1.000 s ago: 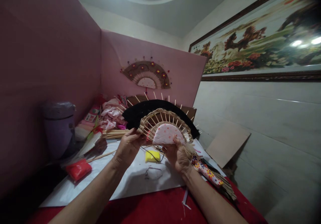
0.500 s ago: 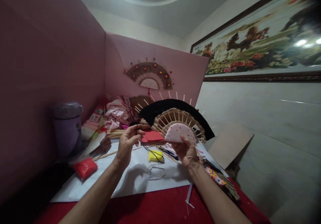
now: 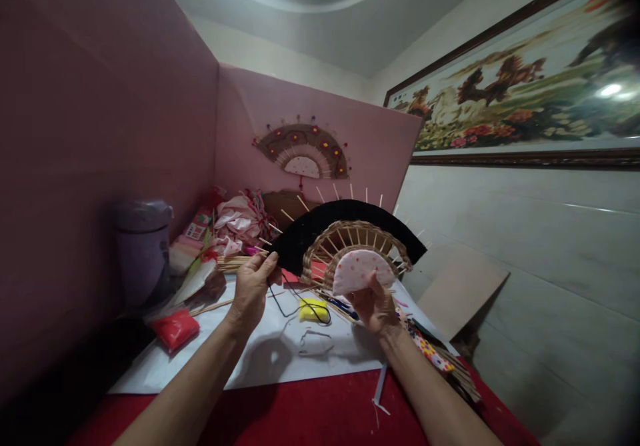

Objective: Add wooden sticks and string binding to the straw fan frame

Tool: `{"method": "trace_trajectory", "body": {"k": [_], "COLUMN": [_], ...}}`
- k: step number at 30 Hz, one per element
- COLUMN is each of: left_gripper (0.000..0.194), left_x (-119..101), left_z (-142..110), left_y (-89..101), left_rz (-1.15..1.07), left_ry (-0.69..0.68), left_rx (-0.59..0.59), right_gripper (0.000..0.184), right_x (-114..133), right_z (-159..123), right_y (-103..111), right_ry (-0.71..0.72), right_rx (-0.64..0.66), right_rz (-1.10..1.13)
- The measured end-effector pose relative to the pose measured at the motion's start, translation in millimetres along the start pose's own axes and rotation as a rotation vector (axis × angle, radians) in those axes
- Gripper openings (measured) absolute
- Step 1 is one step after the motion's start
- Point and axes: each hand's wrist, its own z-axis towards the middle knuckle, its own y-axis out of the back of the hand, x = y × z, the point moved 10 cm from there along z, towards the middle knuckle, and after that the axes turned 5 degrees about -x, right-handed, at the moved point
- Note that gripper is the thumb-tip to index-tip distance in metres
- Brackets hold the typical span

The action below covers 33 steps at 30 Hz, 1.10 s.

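Over our red-covered desk (image 3: 295,419): right hand (image 3: 376,306) pinches the fan (image 3: 357,225) by its dotted base (image 3: 360,269), thumb in front; left hand (image 3: 251,289) pinches the left tip of its black band (image 3: 345,210). We hold it arc-up between both hands. Behind it, second fan (image 3: 302,135) on pink board (image 3: 250,99).

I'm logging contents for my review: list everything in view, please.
Tablecloth: one, red, bottom
Sheet: one, white, on the tablecloth
Held fan: one, black, tan and pale pink, centre
Cord: count unclear, black, below held fan
Centre packet: one, yellow, on the sheet
Left packet: one, red, sheet's left edge
Sticks: many, tan, back left
Cloth heap: one, pink, back left
Container: one, purple, far left
Wall fan: one, brown, back panel
Framed picture: one, multicoloured, right wall
Board: one, beige, right
Clutter: uncountable, mixed colours, right
Left hand: one, bare, held fan's left corner
Right hand: one, bare, held fan's dotted handle
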Motion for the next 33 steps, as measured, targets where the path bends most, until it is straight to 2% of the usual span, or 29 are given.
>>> {"method": "trace_trajectory", "body": {"k": [4, 8, 16, 26, 30, 33], "left_gripper": [0.028, 0.03, 0.024, 0.026, 0.018, 0.019], "left_x": [15.6, 25.8, 15.0, 10.1, 3.1, 0.0], "left_z": [-9.3, -15.0, -14.5, -17.8, -16.1, -14.4], "left_y": [-5.4, -5.0, -4.4, -7.3, -4.3, 0.0], "left_rz": [-0.006, 0.053, 0.232, 0.322, 0.332, 0.269], "left_ry": [0.077, 0.133, -0.015, -0.094, -0.133, -0.139], "left_rx": [0.001, -0.012, 0.002, 0.037, -0.001, -0.049], "right_gripper": [0.03, 0.026, 0.029, 0.025, 0.026, 0.021], "right_x": [-13.5, -7.4, 0.6, 2.4, 3.5, 2.5], "right_z": [-3.2, -0.8, 4.8, 4.0, 3.7, 3.7], "right_y": [8.0, 10.5, 11.6, 18.8, 19.7, 18.4], "right_ry": [-0.045, 0.027, 0.059, 0.042, 0.032, 0.008], "right_rx": [-0.106, -0.114, -0.129, -0.204, -0.21, -0.2], "right_rz": [0.004, -0.011, 0.022, 0.108, 0.118, 0.096]}}
